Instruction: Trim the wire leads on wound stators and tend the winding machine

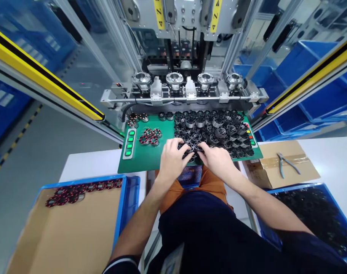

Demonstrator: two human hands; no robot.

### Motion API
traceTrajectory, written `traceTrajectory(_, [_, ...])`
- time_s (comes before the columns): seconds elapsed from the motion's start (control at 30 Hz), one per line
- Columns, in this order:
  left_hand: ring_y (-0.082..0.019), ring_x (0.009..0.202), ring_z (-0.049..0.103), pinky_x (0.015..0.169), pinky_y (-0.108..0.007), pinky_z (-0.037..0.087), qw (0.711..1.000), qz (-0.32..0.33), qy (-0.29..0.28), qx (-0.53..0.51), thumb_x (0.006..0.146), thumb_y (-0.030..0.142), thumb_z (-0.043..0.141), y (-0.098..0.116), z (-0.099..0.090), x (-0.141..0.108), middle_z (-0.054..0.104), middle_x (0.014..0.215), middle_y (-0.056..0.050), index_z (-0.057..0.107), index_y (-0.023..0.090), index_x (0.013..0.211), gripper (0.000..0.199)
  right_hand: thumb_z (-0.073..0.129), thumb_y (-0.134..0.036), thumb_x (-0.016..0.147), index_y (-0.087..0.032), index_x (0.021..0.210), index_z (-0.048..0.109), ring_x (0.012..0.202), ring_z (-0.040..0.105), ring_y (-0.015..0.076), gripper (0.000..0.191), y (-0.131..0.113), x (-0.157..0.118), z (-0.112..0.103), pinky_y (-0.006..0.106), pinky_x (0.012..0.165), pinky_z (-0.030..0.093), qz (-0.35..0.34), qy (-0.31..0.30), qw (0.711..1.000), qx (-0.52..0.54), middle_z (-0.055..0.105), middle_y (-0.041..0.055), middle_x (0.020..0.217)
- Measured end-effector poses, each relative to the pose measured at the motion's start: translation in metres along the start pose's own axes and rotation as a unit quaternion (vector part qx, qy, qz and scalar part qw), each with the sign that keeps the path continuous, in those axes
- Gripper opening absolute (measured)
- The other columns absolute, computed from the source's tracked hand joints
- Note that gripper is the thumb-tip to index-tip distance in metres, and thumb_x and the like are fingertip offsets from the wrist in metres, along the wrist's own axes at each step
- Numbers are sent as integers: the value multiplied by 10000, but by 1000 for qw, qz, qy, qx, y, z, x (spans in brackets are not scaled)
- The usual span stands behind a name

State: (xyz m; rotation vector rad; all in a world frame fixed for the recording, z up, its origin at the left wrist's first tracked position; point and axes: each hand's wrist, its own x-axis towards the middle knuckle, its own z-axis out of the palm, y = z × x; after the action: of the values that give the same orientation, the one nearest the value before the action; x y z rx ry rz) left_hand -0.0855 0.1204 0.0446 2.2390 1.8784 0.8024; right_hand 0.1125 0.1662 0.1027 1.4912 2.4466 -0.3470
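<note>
"Green desk [150, 161], head view: where is the work?"

"Black-rimmed part [194, 147], near edge, between left hand [173, 159] and right hand [216, 160]; fingers curl inward, grip impossible to tell."

"Step?"

"Apparently two-handed handling; moving on calls for care among neighbouring cores [200, 123]."

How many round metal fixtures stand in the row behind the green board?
4, all in one row: leftmost fixture, centre-left fixture, centre-right fixture, rightmost fixture. None appears hidden.
</note>
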Motion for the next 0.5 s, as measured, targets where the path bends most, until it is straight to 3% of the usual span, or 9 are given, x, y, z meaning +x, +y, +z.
traceTrajectory(0.1, [-320, 1210, 635, 1035, -476, 565, 998, 1, 57, -30, 999, 342, 866, 4, -4, -2, 725, 1260, -113, 815, 241, 1036, 118, 453, -397, 1185, -218, 1399, 691, 921, 810, 277, 367, 9, -2, 5, 322, 752, 504, -35, 27, 997, 68, 838, 118, 1074])
traceTrajectory(0.17, [-279, 1192, 689, 1046, -450, 584, 987, -1, 106, -117, 994, 304, 880, 11, -14, -5, 760, 1250, -74, 789, 249, 1026, 111, 545, -387, 1169, -237, 1312, 738, 886, 780, 212, 284, 17, -12, 4, 301, 767, 532, -86, 122, 971, 188, 820, 74, 1061])
traceTrajectory(0.23, [-236, 1189, 749, 1053, -403, 614, 958, -18, 136, -252, 983, 273, 900, 24, -28, -8, 784, 1261, -48, 736, 241, 1048, 180, 692, -402, 1112, -260, 1214, 780, 826, 728, 155, 196, 25, -26, 0, 278, 736, 564, -140, 245, 904, 320, 775, 51, 1066])
traceTrajectory(0.3, [-214, 1166, 796, 992, -343, 658, 907, -41, 143, -393, 953, 278, 937, 40, -42, -9, 795, 1293, -44, 672, 249, 1131, 321, 849, -376, 1008, -266, 1083, 794, 836, 708, 143, 144, 28, -41, -10, 280, 720, 604, -175, 318, 836, 412, 745, 59, 1142])
traceTrajectory(0.4, [-204, 1114, 830, 853, -269, 699, 844, -61, 139, -514, 937, 353, 963, 62, -56, -8, 790, 1340, -52, 610, 311, 1345, 541, 952, -267, 898, -258, 971, 736, 1005, 755, 182, 229, 27, -58, -24, 307, 792, 665, -203, 300, 771, 524, 765, 66, 1295])
traceTrajectory(0.5, [-228, 1129, 841, 847, -285, 731, 829, -57, 120, -543, 944, 458, 948, 76, -61, -5, 785, 1340, -49, 633, 371, 1453, 605, 973, -218, 869, -304, 1198, 678, 976, 787, 162, 450, 21, -66, -33, 286, 792, 693, -201, 245, 696, 644, 788, 42, 1352])
